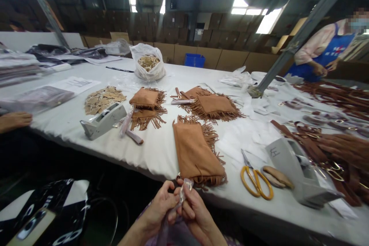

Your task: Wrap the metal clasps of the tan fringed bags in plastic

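At the table's front edge, my left hand and my right hand are both closed on a plastic-wrapped strap. The strap hangs down between them, and its lower part blurs into my lap. Right beyond my fingers lies a tan fringed suede pouch, its near corner close to the strap. Whether the two are joined is hard to see. Farther back are a stacked pair of fringed pouches and another fringed pouch, with wrapped straps beside them.
Tape dispensers stand left and right. Yellow-handled scissors lie right of the pouch. Brown straps heap at right, near another person's hand. A co-worker in a blue apron stands behind. Another hand rests at left.
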The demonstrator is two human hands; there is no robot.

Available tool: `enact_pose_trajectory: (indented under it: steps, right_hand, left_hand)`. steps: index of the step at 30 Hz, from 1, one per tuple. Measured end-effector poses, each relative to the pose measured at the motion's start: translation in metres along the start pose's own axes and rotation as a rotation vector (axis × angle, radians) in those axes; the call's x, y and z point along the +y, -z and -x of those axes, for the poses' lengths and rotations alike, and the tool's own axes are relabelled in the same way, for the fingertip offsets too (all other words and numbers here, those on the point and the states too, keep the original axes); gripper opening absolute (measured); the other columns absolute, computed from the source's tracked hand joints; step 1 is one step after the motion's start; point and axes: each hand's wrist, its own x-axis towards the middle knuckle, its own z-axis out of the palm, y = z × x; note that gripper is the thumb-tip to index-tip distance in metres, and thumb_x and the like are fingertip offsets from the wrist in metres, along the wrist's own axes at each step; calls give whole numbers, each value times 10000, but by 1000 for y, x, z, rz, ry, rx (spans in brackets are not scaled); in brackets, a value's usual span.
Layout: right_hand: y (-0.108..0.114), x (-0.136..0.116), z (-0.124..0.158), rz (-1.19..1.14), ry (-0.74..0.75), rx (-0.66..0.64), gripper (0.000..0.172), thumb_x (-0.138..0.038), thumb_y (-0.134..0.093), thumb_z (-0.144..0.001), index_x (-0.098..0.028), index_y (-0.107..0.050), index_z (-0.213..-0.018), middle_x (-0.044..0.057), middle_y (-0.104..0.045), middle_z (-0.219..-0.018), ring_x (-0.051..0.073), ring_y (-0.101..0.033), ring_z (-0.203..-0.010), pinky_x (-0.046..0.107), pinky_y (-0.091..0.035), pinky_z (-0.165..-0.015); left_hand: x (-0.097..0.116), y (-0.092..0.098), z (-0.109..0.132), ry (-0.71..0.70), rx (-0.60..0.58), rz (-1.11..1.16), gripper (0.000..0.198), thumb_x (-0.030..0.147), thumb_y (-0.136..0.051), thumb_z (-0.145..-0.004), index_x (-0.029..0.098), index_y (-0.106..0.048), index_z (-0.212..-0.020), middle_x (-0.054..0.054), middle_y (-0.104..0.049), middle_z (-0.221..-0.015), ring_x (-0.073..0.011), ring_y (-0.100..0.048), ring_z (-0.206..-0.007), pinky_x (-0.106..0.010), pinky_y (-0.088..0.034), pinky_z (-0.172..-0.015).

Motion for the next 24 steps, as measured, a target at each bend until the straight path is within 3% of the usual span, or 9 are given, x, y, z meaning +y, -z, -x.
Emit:
enact_pose_trajectory:
  steps: [4, 8, 11, 14, 16, 20, 24]
  right_hand:
    - [3, 2, -2, 4, -17, 26, 546, -525, -772, -621, -158, -629, -999, -5, -670, -704, 16, -342, -333, 197, -364, -414]
    - [14, 8, -8, 31, -15, 57, 515, -476, -787, -625, -140, -620, -977, -69, -575, -513, 3, -235, -296, 175, -255, -361]
    - [24, 10, -10, 67, 12, 75, 521, -474, -790, -617, -132, -621, -972, -63, -585, -496, -3, -202, -285, 172, -167, -345]
    - [30, 10, -10, 132, 36, 108, 544, -489, -790, -604, -129, -622, -976, 9, -683, -642, -13, -210, -289, 175, -147, -341]
    - [31, 9, -9, 173, 53, 110, 563, -514, -781, -603, -128, -616, -979, 20, -686, -655, -16, -216, -290, 171, -143, -342]
    - [30, 4, -5, 370, 80, 104, 557, -592, -732, -615, -133, -615, -908, -45, -584, -513, -3, -236, -280, 166, -121, -329]
    - [32, -14, 7, 757, 145, 185, 500, -652, -609, -688, -154, -631, -730, -14, -591, -505, 55, -355, -269, 198, -210, -307]
  left_hand:
    - [2, 0, 2, 15, 20, -61, 396, 463, -623, -803, 229, -327, -921, 63, -578, -557, -30, -353, -315, -150, -204, -352]
    - [2, 7, 0, 34, 35, -247, 416, 513, -630, -774, 225, -357, -899, 86, -533, -556, -59, -435, -402, -169, -276, -419]
    - [1, 22, -5, -17, 206, -460, 394, 544, -596, -775, 190, -453, -873, 49, -553, -623, -96, -513, -538, -208, -359, -514]
    - [-6, 36, -11, -107, 406, -630, 396, 544, -596, -759, 163, -541, -850, -35, -637, -775, -173, -596, -725, -286, -444, -680]
    - [-13, 39, -16, -113, 395, -622, 397, 512, -645, -727, 156, -570, -884, -84, -672, -879, -222, -624, -835, -331, -460, -773]
    - [-26, 29, -24, -105, 250, -505, 454, 424, -748, -654, 155, -592, -984, -133, -675, -1063, -258, -606, -1020, -347, -442, -904]
    - [-31, 21, -29, -84, 352, -546, 425, 429, -728, -670, 143, -604, -959, -131, -701, -998, -260, -629, -953, -346, -465, -857]
